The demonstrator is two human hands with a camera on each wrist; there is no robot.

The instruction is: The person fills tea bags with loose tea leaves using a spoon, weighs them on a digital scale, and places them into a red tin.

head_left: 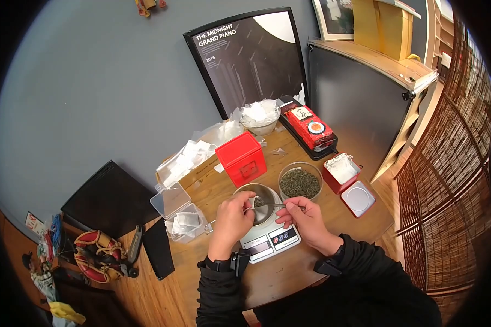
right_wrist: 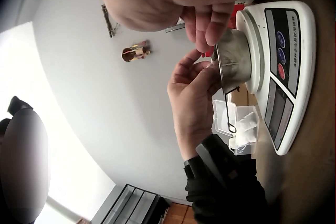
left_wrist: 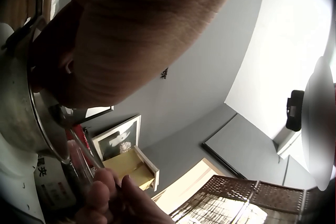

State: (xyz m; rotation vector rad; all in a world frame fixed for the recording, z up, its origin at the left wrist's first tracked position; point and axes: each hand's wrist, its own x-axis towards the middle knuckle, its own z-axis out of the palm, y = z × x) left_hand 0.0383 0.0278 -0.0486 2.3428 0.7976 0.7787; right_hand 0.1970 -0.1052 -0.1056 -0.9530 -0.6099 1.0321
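A steel cup [head_left: 268, 195] stands on a white digital scale [head_left: 273, 248]; the right wrist view shows the cup [right_wrist: 235, 61] and scale [right_wrist: 307, 50] side-on. My left hand [head_left: 234, 219] pinches a small white bag [head_left: 251, 205] over the cup. My right hand [head_left: 305, 220] grips a thin metal utensil [head_left: 278, 205], its tip with dark leaves [head_left: 259, 201] at the bag's mouth. In the left wrist view my left hand [left_wrist: 121, 35] covers the bag, and the right hand [left_wrist: 115, 198] holds the utensil.
A bowl of dark dried leaves [head_left: 300, 182] is right of the cup, a red box [head_left: 241, 158] behind it. Left stands a clear box of white bags [head_left: 185, 223]; right, an open red tin [head_left: 341, 169]. Farther back are a red package [head_left: 311, 128] and a bowl of white bags [head_left: 260, 114].
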